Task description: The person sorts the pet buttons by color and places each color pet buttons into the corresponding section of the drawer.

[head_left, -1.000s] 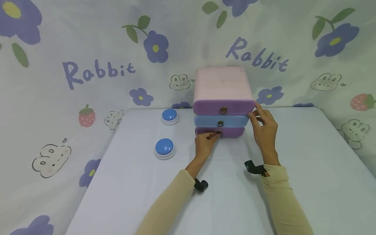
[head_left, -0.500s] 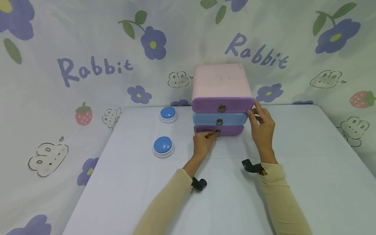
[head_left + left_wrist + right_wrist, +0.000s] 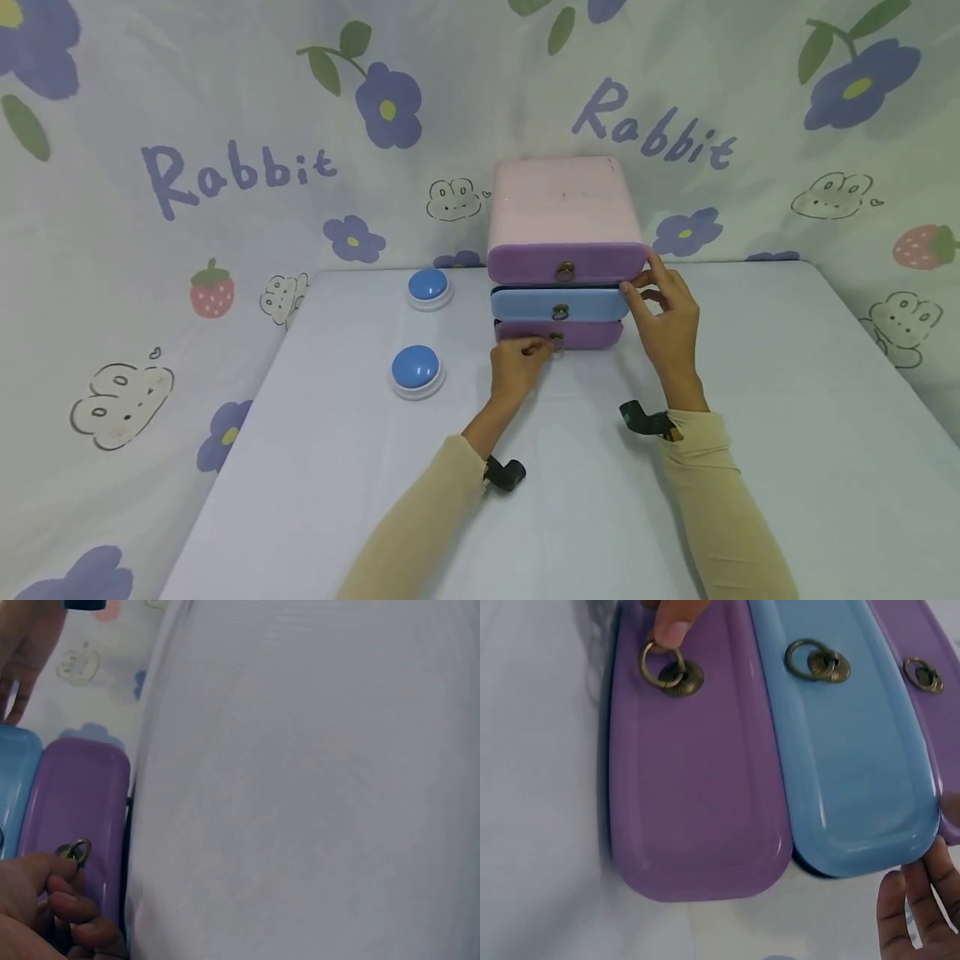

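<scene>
My left hand [image 3: 517,358] pinches the brass ring pull [image 3: 660,667] of the bottom purple drawer [image 3: 592,335]. The ring is lifted away from its round mount in the right wrist view. My right hand [image 3: 670,321] is at the right side of the drawer cabinet [image 3: 558,200], its index finger along the top purple drawer [image 3: 525,263] and its thumb at the right edge of the blue middle drawer [image 3: 525,306]. Its other fingers show beside the blue drawer's corner in the right wrist view. A thin dark gap shows along the tops of the blue and bottom drawers.
Left of the cabinet, two blue push buttons [image 3: 416,367] with white bases stand one behind the other on the white tabletop [image 3: 585,517]. A printed curtain [image 3: 247,75] hangs right behind the cabinet.
The blue drawer has come slightly forward, and dark gaps now show above it and the bottom drawer. My right thumb has shifted left onto the blue drawer's edge. The head view has tilted slightly.
</scene>
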A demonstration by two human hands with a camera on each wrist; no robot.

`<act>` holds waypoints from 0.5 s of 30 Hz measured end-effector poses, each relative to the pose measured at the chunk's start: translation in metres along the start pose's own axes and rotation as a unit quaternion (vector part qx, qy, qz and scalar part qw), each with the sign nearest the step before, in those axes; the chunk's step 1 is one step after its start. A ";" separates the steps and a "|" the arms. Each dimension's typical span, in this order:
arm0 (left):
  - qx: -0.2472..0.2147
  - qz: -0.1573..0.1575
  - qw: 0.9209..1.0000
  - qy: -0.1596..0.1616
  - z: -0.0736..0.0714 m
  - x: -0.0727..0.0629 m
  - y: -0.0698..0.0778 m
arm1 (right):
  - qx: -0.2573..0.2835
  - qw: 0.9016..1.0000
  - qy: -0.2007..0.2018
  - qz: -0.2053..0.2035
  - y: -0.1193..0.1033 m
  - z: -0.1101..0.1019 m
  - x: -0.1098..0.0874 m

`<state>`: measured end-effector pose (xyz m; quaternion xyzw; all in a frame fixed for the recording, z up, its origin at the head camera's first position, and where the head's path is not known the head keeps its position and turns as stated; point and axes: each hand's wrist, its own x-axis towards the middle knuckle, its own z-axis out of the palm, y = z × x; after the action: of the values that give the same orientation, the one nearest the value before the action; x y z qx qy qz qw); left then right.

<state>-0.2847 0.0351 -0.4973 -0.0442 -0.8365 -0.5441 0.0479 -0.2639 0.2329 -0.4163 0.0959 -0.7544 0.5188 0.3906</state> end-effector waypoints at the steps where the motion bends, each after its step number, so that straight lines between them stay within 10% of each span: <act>1: 0.000 0.001 1.000 0.000 0.000 0.000 0.000 | -0.001 1.000 -0.008 -0.004 0.001 -0.001 0.000; 15: -0.001 -0.010 1.000 -0.010 -0.001 0.000 -0.001 | -0.027 0.995 0.073 -0.068 0.007 0.016 -0.003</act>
<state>-0.2844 0.0333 -0.4980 -0.0413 -0.8367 -0.5451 0.0338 -0.2737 0.2210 -0.4258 0.0977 -0.7293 0.4763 0.4814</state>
